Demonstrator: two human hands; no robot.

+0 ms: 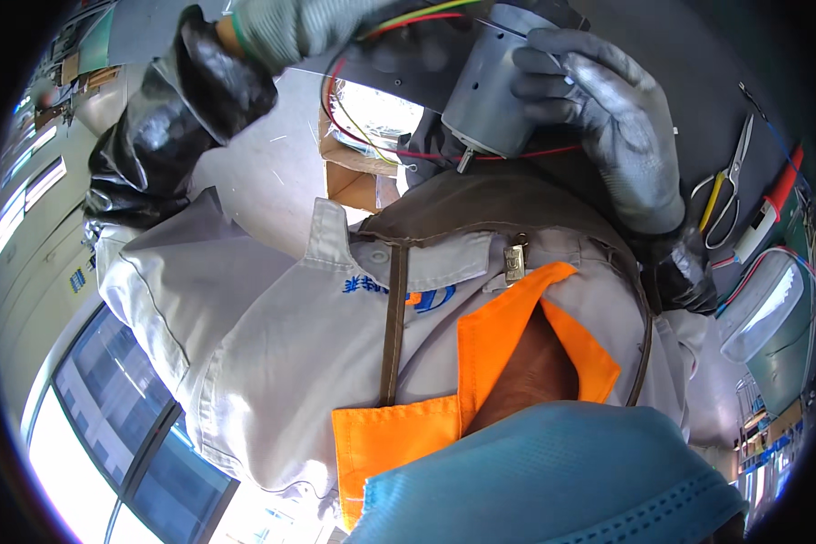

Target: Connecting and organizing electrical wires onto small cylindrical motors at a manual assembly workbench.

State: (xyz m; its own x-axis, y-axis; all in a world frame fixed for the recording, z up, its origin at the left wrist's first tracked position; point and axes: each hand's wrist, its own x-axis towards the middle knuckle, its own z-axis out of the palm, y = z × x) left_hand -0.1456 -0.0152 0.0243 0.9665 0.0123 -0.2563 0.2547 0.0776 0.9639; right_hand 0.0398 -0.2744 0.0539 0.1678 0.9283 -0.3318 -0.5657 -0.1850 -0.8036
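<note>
A grey cylindrical electric motor (490,95) is tilted at the top of the view, its metal shaft pointing down toward my apron. My right hand (612,109), in a grey coated glove, grips the motor's right side with bent fingers. A tiny white bit shows between its thumb and fingertips. My left hand (304,32), also gloved, is at the top edge beside red and yellow-green wires (399,23). Its fingers are blurred and partly cut off, so their hold is unclear. The wires loop down to a ring terminal (412,168) near the shaft.
On the dark work surface (689,45) at the right lie scissors (733,177), a yellow-handled tool (714,199) and a red-and-white handled tool (771,204). A clear plastic-looking container (763,304) is nearer me. Below the surface stands an open cardboard box (349,186).
</note>
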